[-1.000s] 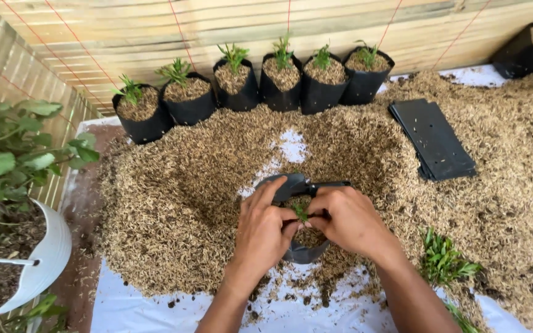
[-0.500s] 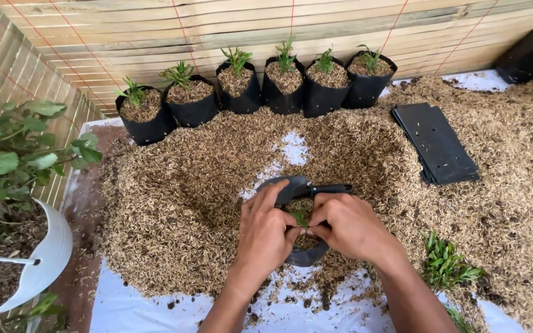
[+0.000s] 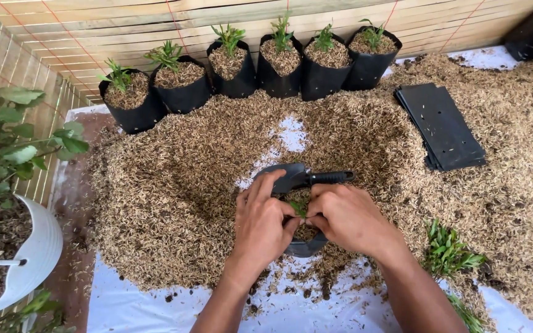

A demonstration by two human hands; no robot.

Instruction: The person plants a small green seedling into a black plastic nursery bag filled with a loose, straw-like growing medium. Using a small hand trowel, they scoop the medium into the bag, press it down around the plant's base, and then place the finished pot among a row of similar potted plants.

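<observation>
- The small black grow bag (image 3: 303,248) sits in the middle of the husk heap (image 3: 174,185), right between the two hands; its mouth faces up and it is filled with husk.
- A green cutting (image 3: 299,209) stands roughly upright at the centre of the bag, its long axis vertical, directly between the fingertips of both hands.
- The left hand (image 3: 263,225) comes in from the left, fingers curled and pressed together against the base of the cutting, thumb lying over the bag's far rim.
- The right hand (image 3: 348,219) meets it from the right, fingers bent inward and closed on the same spot; both are equally near, so neither leads.
- A black hand trowel (image 3: 306,177) lies just beyond the bag, touching the heap, its handle pointing right.
- A flat stack of empty black bags (image 3: 442,126) lies well apart to the upper right.
- Six filled black bags (image 3: 242,77) with cuttings stand in a row against the bamboo wall.
- Loose green cuttings (image 3: 446,250) lie near the right forearm.
- A white pot (image 3: 35,259) with a leafy plant stands at far left.
</observation>
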